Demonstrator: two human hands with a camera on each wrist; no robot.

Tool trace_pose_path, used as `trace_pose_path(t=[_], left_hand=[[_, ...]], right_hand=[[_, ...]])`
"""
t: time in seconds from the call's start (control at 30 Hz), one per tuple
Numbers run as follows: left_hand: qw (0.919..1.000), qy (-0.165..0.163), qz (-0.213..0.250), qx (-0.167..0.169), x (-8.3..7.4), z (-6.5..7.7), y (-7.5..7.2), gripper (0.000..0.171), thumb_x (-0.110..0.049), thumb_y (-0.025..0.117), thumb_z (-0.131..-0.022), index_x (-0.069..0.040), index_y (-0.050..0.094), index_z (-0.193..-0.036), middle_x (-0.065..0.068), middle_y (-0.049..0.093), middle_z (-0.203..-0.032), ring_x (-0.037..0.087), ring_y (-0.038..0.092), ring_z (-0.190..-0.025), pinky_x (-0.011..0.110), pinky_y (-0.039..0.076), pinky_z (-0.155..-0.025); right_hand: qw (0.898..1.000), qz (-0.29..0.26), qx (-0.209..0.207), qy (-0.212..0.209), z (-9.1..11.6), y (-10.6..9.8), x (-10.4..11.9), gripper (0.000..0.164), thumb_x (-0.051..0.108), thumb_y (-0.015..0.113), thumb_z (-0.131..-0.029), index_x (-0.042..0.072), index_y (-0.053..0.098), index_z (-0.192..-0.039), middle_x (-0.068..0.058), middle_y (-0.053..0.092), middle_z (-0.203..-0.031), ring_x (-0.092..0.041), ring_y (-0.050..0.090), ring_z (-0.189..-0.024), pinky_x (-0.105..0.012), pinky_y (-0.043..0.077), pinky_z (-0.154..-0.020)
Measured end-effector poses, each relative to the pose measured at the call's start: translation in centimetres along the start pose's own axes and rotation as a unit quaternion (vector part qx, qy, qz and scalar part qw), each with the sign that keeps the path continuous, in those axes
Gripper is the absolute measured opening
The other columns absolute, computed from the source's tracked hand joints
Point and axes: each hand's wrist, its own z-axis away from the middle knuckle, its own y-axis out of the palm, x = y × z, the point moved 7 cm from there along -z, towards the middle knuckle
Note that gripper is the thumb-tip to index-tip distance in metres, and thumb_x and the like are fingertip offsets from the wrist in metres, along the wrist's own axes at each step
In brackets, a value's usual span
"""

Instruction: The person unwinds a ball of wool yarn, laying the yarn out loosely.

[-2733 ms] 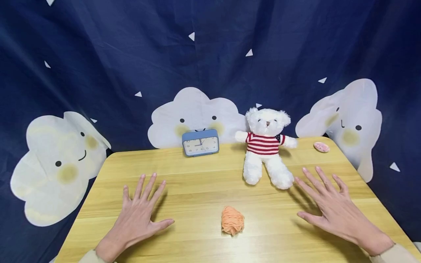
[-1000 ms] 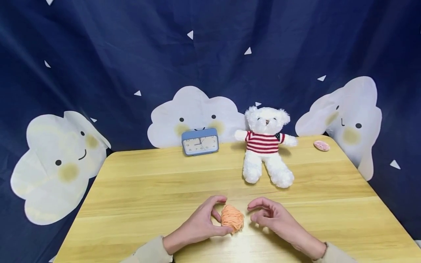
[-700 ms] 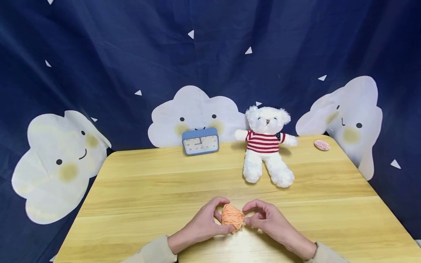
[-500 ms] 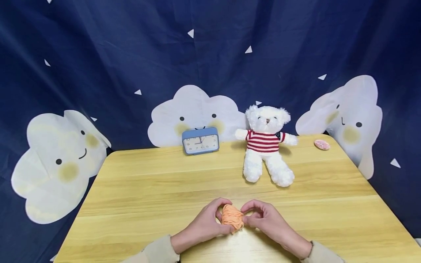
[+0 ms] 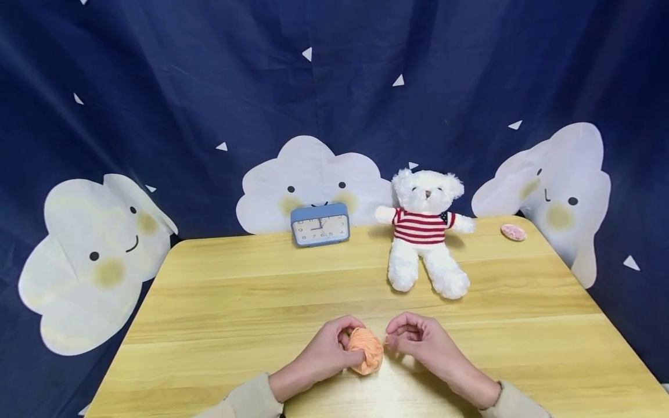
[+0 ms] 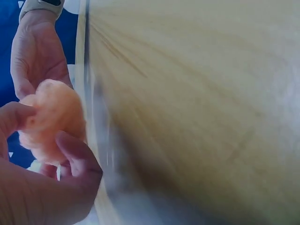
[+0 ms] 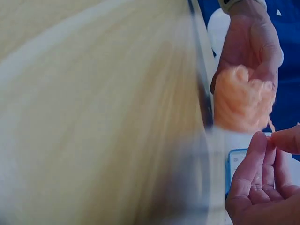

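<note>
An orange ball of yarn (image 5: 369, 350) is gripped by my left hand (image 5: 330, 349), thumb across its near side and fingers behind. Just right of it, my right hand (image 5: 430, 350) pinches a thin strand of yarn between thumb and forefinger. That strand (image 7: 271, 124) runs from the ball to the pinching fingertips in the right wrist view. The left wrist view shows the yarn ball (image 6: 55, 117) between the left thumb and fingers, with the right hand (image 6: 40, 54) beyond it.
Toward the back of the wooden table (image 5: 235, 290) stand a blue alarm clock (image 5: 320, 225) and a white teddy bear (image 5: 425, 232) in a striped sweater. A small pink oval object (image 5: 513, 232) lies at the back right corner. Behind hangs a dark blue cloud-print curtain (image 5: 355, 87).
Both hands came in from the table's sides to the yarn. The left hand took hold of the ball and turned it; the right pinched a strand and drew slightly away to the right.
</note>
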Motion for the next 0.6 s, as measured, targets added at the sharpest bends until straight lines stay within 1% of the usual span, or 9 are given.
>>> trace_pose_path(t=[0.1,0.17,0.23,0.3,0.4,0.5,0.6], left_hand=[[1.0,0.001,0.004,0.005,-0.2,0.1,-0.1,0.032,0.002,0.073,-0.082,-0.003,0.071,-0.113,-0.002,0.061,-0.083,0.01,0.053,-0.069,0.018,0.045,-0.055],[0.9999,0.005,0.01,0.011,-0.5,0.1,-0.1,0.029,-0.001,0.073,-0.084,-0.003,0.068,-0.113,-0.001,0.063,-0.091,0.012,0.056,-0.078,0.019,0.048,-0.065],[0.9993,0.007,0.034,0.016,-0.7,0.2,-0.1,0.029,0.0,0.072,-0.086,-0.001,0.065,-0.115,0.002,0.065,-0.099,0.013,0.059,-0.087,0.02,0.051,-0.073],[0.9978,0.008,0.063,0.018,-0.9,0.2,-0.1,0.032,0.003,0.071,-0.087,0.0,0.061,-0.117,0.004,0.065,-0.104,0.014,0.061,-0.091,0.021,0.054,-0.076],[0.995,0.016,0.097,0.014,-1.2,0.2,-0.2,0.04,0.008,0.071,-0.087,0.004,0.058,-0.124,0.008,0.064,-0.11,0.015,0.063,-0.093,0.021,0.056,-0.076],[0.9942,0.029,0.103,0.008,-1.4,0.2,-0.5,0.048,0.007,0.072,-0.088,0.007,0.055,-0.132,0.01,0.062,-0.118,0.018,0.063,-0.099,0.023,0.058,-0.08],[0.9938,0.04,0.103,0.005,-1.5,0.1,-1.0,0.055,0.005,0.076,-0.089,0.008,0.054,-0.139,0.012,0.062,-0.123,0.02,0.063,-0.103,0.025,0.059,-0.082]], right_hand=[[1.0,0.017,0.003,-0.025,0.2,-0.3,0.7,0.026,0.003,0.073,-0.101,-0.014,0.065,-0.118,-0.022,0.073,-0.103,-0.02,0.072,-0.086,-0.028,0.061,-0.079],[0.998,0.037,0.003,-0.051,0.4,-0.5,1.4,0.024,0.003,0.072,-0.103,-0.013,0.065,-0.119,-0.024,0.072,-0.104,-0.021,0.072,-0.088,-0.028,0.061,-0.08],[0.995,0.058,0.003,-0.079,0.7,-0.7,2.2,0.022,0.004,0.072,-0.104,-0.011,0.066,-0.118,-0.024,0.072,-0.104,-0.023,0.071,-0.09,-0.028,0.06,-0.081],[0.992,0.078,-0.005,-0.103,1.0,-0.9,2.9,0.019,0.004,0.072,-0.104,-0.008,0.068,-0.118,-0.022,0.072,-0.103,-0.022,0.071,-0.092,-0.027,0.06,-0.083],[0.987,0.091,-0.018,-0.132,1.5,-1.4,4.0,0.014,0.002,0.071,-0.104,-0.003,0.069,-0.117,-0.017,0.072,-0.103,-0.022,0.071,-0.094,-0.027,0.06,-0.086],[0.983,0.1,-0.032,-0.149,1.8,-2.2,4.6,0.013,0.0,0.071,-0.103,0.001,0.069,-0.116,-0.012,0.073,-0.102,-0.021,0.071,-0.094,-0.026,0.059,-0.088],[0.982,0.098,-0.033,-0.157,2.1,-2.9,4.8,0.014,-0.003,0.069,-0.103,0.001,0.069,-0.117,-0.01,0.073,-0.103,-0.022,0.073,-0.095,-0.027,0.061,-0.087]])
